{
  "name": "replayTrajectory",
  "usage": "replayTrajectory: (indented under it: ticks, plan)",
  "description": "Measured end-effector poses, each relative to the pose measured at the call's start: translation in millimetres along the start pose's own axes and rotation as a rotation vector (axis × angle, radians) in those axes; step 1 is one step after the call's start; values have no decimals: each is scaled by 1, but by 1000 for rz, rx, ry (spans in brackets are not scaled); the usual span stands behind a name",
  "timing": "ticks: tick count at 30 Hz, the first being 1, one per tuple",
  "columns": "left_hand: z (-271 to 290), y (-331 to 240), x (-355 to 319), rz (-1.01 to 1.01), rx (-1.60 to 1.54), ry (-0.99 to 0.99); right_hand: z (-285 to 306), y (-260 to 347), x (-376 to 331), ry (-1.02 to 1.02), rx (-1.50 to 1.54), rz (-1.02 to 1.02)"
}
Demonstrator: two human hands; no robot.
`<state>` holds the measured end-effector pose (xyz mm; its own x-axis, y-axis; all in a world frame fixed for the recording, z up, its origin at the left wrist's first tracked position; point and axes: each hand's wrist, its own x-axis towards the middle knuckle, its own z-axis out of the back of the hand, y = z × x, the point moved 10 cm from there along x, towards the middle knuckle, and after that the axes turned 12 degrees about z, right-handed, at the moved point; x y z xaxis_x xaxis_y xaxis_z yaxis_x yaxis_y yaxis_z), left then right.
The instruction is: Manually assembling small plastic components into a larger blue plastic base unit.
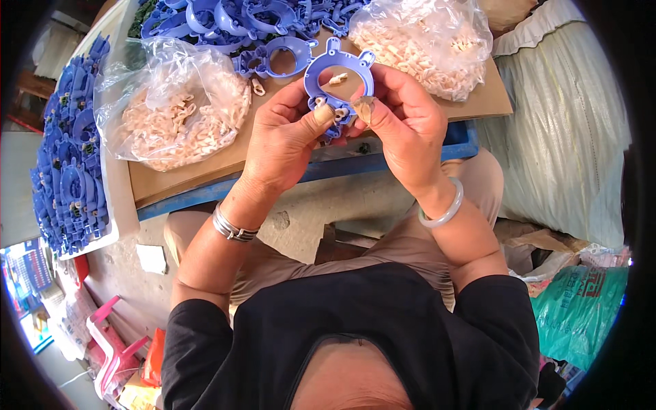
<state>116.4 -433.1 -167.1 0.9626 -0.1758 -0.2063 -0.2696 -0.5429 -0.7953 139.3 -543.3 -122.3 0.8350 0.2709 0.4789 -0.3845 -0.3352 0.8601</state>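
Fitting small cream, loop-ended pieces (339,113) appears to be in hand; the next move likely calls for steady thumb pressure. The left hand (287,133) and right hand (410,126), partly closed (thumbs foremost), grip the glossy, lug-topped blue plastic ring (311,80) over the brown cardboard surface (188,183).

Grey-beige floor (301,239), pale woven sack (567,130) at right, pink plastic frame (108,345) lower left, bright light

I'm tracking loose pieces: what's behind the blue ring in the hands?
Through the blue ring, a small cream piece and brown cardboard show. Left hand and right hand hide whatever's behind them.
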Motion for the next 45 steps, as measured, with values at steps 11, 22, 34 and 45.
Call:
replayTrajectory:
  ticks: [11,22,34,45]
  plan:
    - [-3,-7,-4,-103,-109,36,-8,7,4,-38,169,50]
    - [1,-18,-15,-302,89,-22,-8,-9,-6,76,73,-38]
    - [-4,-21,-18,-369,351,-104,-4,-21,-5,54,-22,-24]
    - [-6,-23,-17,-353,262,-11,8,8,8,-27,110,72]
